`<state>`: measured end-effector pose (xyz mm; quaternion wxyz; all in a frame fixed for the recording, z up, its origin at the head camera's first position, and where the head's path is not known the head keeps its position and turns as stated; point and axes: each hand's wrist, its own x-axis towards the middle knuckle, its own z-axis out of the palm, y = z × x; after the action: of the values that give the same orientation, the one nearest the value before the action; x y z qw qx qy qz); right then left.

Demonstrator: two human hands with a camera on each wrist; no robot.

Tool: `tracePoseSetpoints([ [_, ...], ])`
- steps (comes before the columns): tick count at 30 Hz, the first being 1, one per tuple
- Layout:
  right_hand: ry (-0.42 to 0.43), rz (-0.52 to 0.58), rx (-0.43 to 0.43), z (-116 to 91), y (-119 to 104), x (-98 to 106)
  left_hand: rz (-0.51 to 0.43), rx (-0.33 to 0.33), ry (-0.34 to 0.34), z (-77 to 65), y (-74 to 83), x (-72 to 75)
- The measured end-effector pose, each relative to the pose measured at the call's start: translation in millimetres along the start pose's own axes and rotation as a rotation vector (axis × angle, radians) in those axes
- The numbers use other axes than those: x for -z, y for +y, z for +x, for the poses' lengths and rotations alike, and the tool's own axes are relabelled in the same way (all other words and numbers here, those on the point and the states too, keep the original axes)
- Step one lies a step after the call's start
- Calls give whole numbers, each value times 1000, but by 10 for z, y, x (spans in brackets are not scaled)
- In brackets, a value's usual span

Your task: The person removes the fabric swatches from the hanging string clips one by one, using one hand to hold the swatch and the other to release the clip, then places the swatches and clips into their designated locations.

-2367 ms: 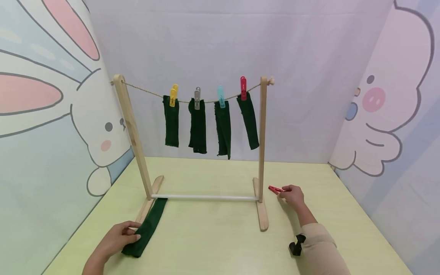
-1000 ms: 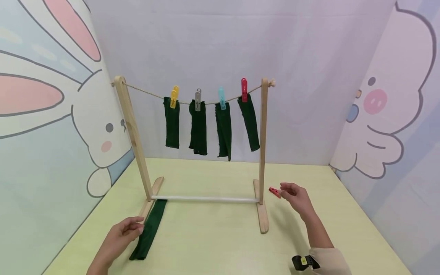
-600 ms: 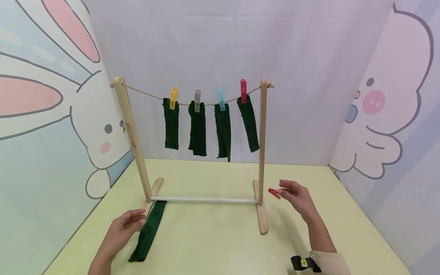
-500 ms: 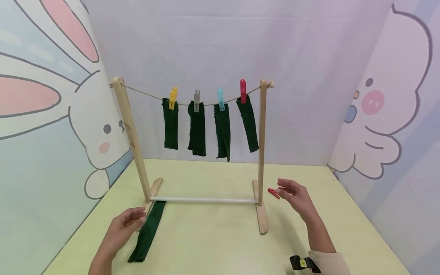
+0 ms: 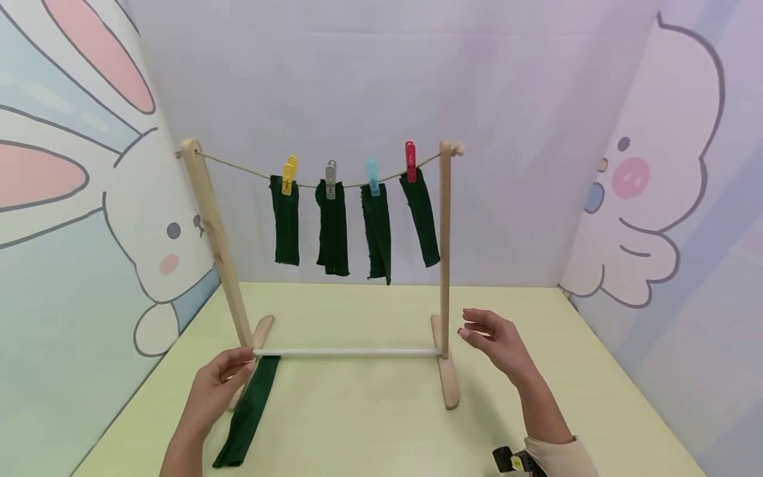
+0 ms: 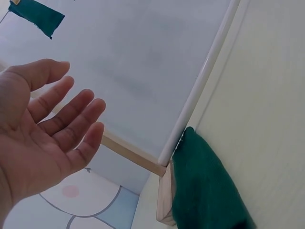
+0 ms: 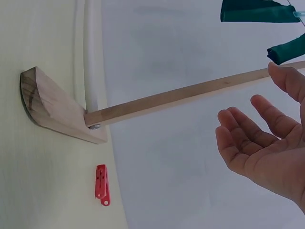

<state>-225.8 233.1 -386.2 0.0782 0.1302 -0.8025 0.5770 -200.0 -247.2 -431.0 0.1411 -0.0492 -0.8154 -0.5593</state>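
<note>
My left hand (image 5: 219, 383), fingers relaxed and holding nothing, hovers beside the rack's left foot. Below it a dark green cloth strip (image 5: 249, 414) lies on the table against that foot, as the left wrist view also shows of the green cloth (image 6: 202, 186). To the right of the rack my right hand (image 5: 499, 341) is raised, its fingers loose with nothing between them. A red clothespin (image 7: 102, 185) lies on the table apart from it, mostly hidden behind the fingers in the head view.
Between the posts of a wooden rack (image 5: 445, 252) runs a string. Several green cloth strips (image 5: 287, 225) hang from it under a yellow clothespin (image 5: 289, 175), a grey one, a light blue one and a red one. A white bar (image 5: 352, 353) joins the feet.
My left hand has let go of the green strip and risen up and away from it. My right hand has released the red clothespin and lifted off. The head view has shifted slightly.
</note>
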Motion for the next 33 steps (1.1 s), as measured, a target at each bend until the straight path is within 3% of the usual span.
tracePoseSetpoints([
  [9,-42,-14,79,25,-117,-129,26,-41,12,80,82,-71],
  [17,-81,11,125,96,-243,-158,-8,-86,37,177,148,-160],
  [27,-95,-71,235,231,-449,-235,-21,-48,49,287,278,-239],
  [33,-107,-89,312,232,-793,-323,-45,-34,88,377,347,-236],
])
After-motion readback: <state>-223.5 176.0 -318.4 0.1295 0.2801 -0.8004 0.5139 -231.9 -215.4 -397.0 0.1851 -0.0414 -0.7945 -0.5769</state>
